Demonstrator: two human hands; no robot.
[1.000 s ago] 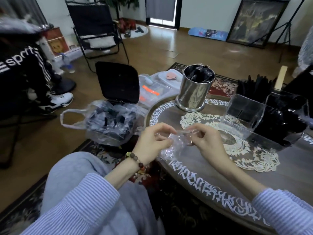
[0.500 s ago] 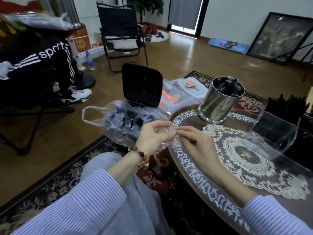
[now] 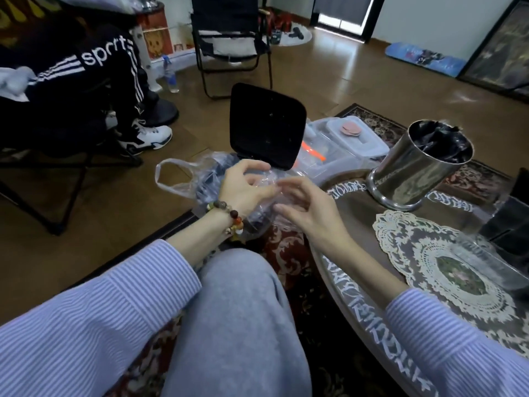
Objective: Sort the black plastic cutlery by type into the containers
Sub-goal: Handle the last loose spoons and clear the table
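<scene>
Clear, crinkly plastic is what we have between our hands: a small empty-looking wrapper (image 3: 264,186), held out over the floor just past the rounded edge of the desk (image 3: 357,299). Our left hand (image 3: 243,187) curls round it and grips it, while our right hand (image 3: 307,210) has its fingers loosely spread, touching or just beside the film; we cannot tell whether it pinches anything.

We judge this to be a pause between pieces: a wrapper to be got rid of before more cutlery is fetched. The unsorted black cutlery sits in the clear plastic bag (image 3: 200,181) directly below our hands, on the floor by our knee (image 3: 237,282). Sorted pieces already fill the steel cup (image 3: 415,173) on the desk, and a clear acrylic holder (image 3: 509,224) at the right edge holds more, though it is cut off by the frame.

Next we would need to drop the wrapper and reach down into the bag's mouth for one piece.

Room is tight: the desk's edge is close to our right wrist, the black lid (image 3: 267,127) stands just behind the bag, and our knee is below. Open floor lies to the left.
</scene>
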